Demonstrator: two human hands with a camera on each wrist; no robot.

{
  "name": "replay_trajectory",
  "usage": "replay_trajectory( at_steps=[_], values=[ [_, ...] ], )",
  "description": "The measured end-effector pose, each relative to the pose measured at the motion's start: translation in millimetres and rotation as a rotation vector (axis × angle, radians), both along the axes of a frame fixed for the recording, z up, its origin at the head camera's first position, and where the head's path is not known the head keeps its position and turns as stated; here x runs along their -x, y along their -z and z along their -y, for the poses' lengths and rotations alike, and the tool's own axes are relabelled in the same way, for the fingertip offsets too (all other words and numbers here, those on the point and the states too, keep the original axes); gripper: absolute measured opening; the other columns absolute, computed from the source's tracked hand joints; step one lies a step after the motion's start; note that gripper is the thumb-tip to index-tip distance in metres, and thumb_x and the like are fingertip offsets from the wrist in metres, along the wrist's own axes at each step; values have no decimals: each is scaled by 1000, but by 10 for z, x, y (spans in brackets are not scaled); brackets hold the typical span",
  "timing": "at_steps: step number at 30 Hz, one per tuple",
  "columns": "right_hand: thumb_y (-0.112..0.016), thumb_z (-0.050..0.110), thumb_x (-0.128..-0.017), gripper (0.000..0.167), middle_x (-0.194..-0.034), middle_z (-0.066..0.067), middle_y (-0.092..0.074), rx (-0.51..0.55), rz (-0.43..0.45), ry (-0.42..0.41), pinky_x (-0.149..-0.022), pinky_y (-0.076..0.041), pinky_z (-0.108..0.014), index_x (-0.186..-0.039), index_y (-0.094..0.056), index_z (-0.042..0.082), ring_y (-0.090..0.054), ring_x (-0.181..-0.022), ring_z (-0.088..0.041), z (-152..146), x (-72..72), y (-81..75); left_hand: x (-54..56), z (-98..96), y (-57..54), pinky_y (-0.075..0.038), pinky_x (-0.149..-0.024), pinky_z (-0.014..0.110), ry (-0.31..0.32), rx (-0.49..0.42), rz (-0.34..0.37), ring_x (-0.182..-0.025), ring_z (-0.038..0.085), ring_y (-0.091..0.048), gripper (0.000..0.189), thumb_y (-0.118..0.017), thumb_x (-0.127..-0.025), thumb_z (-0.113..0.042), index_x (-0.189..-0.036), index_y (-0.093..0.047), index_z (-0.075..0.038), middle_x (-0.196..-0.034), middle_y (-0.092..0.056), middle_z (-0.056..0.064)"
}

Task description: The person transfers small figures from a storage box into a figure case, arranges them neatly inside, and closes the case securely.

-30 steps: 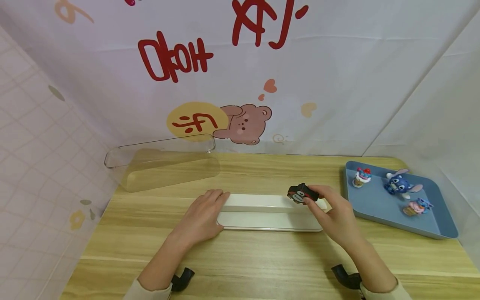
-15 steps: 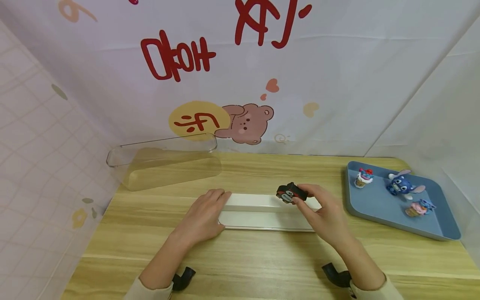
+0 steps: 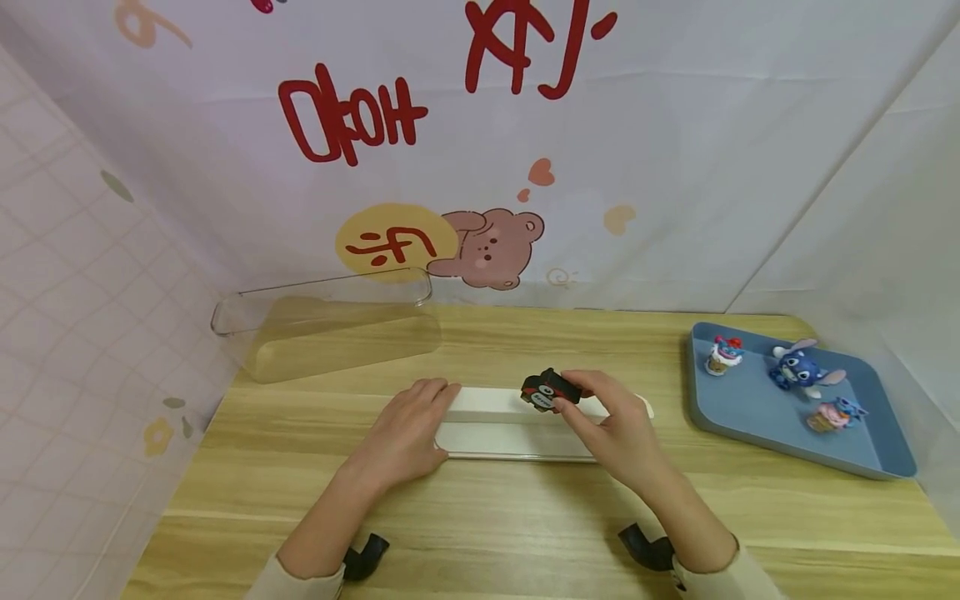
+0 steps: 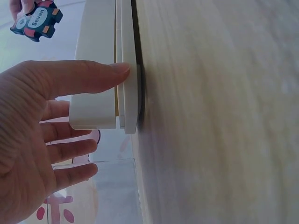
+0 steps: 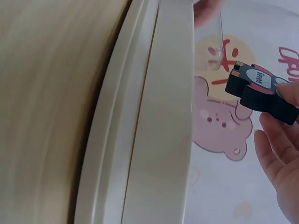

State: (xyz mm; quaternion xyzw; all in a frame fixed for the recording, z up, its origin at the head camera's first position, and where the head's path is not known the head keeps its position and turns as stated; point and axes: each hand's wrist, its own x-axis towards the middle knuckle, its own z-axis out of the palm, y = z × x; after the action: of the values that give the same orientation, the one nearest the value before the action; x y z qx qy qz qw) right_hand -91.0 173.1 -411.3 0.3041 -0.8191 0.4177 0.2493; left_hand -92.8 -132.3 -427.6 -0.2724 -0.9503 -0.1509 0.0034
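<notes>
A white two-step display stand [image 3: 495,440] lies lengthwise on the wooden table. At its left end, my left hand [image 3: 403,429] holds it, thumb [image 4: 93,77] against the front edge and fingers behind. My right hand [image 3: 618,429] pinches a small black block figure [image 3: 544,392] above the stand's upper step, right of its middle. In the right wrist view, the black block figure [image 5: 257,86] shows red patches and a pale oval reading "Seven". It is apart from the stand, with its lettered face toward the front.
A clear plastic cover [image 3: 345,346] rests at the back left, near the printed cloth wall [image 3: 645,150]. To the right stands a blue-grey tray [image 3: 757,408] holding an ice-cream figurine [image 3: 723,357], a blue big-eared figurine [image 3: 798,367] and a pink cone figurine [image 3: 831,414].
My right hand has moved left along the stand, carrying the black block figure with it. My left hand keeps its hold on the stand's left end.
</notes>
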Motion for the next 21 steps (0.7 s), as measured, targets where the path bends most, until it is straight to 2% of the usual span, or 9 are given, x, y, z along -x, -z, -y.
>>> replay_trajectory(
  at_steps=[11, 15, 21],
  values=[
    [-87, -9, -77, 46, -108, -5, -75, -5, -4, -98, -77, -58, -29, -119, -72, 3, -69, -89, -18, 280, -10, 20, -8, 5, 16, -46, -110, 49, -11, -6, 23, -136, 32, -52, 92, -98, -69, -16, -148, -53, -2, -143, -58, 13],
    [-86, -8, -79, 46, -109, -4, -75, 4, 12, -141, -78, -58, -29, -121, -71, 4, -69, -89, -18, 377, -8, 36, -9, 9, 18, -44, -113, 50, -11, -12, 24, -137, 31, -51, 92, -98, -69, -15, -149, -53, -3, -144, -58, 13],
    [-84, -5, -83, 43, -111, -4, -74, -6, 59, -178, -74, -61, -41, -123, -70, 6, -70, -92, -17, 489, -8, 93, -7, 18, 28, -42, -114, 50, -18, -11, 20, -138, 31, -51, 93, -98, -67, -16, -148, -54, -4, -145, -58, 12]
  ],
)
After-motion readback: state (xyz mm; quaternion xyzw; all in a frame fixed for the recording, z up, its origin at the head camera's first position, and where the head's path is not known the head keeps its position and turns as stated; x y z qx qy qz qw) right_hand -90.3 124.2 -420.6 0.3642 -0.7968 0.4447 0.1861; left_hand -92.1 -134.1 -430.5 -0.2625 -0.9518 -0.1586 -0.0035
